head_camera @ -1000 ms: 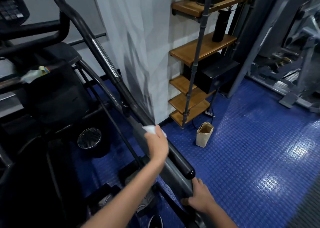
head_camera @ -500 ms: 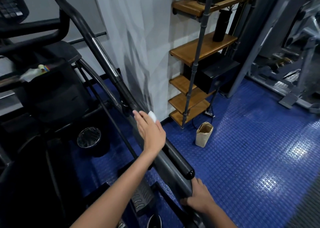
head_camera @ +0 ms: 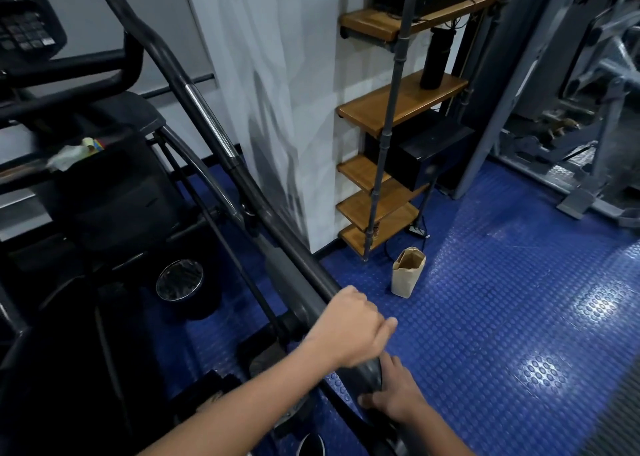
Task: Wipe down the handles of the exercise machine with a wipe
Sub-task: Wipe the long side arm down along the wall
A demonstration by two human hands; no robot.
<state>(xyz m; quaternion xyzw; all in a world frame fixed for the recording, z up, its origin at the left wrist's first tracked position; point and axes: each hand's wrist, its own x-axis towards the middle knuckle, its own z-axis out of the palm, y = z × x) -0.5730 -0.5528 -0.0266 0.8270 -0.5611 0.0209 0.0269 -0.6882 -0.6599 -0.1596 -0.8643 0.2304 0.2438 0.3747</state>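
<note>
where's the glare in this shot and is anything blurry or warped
Head view: bright glare patches on the blue studded rubber floor at right; a shiny streak on the chrome section of the dark handle bar; the left hand looks slightly motion-blurred; wide-angle bending curves the grey frame post and the wooden shelves; the machine's left side is in deep shadow.

Body in view: two bare forearms and hands, no sleeves.
Left hand [head_camera: 349, 331] and right hand [head_camera: 398, 395]: no gloves, rings, watch or wristbands visible.

Head-worn view, forward and downward.
</note>
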